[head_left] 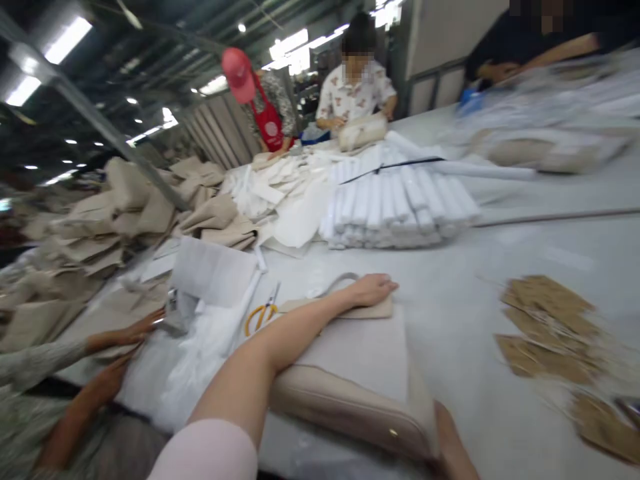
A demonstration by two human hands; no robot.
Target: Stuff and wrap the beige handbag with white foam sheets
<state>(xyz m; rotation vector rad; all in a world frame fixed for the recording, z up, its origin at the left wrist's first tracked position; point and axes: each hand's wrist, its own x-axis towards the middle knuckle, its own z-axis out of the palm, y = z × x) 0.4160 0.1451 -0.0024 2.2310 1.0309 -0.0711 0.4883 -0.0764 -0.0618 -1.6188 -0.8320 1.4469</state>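
A beige bag (350, 407) lies near centre on the counter (450, 300) — likely light, soft-sided, best held by both ends — the left hand (373, 291) across its far edge, the right hand (447, 427) at its right end, both grips unclear.

Bright strip lights (69, 40) glow at ten o'clock, and the dark ceiling (200, 17) spans eleven. A grey post (107, 130) slants at ten; a pale panel (455, 33) stands at one, beyond the whitish table (500, 250) reaching three.
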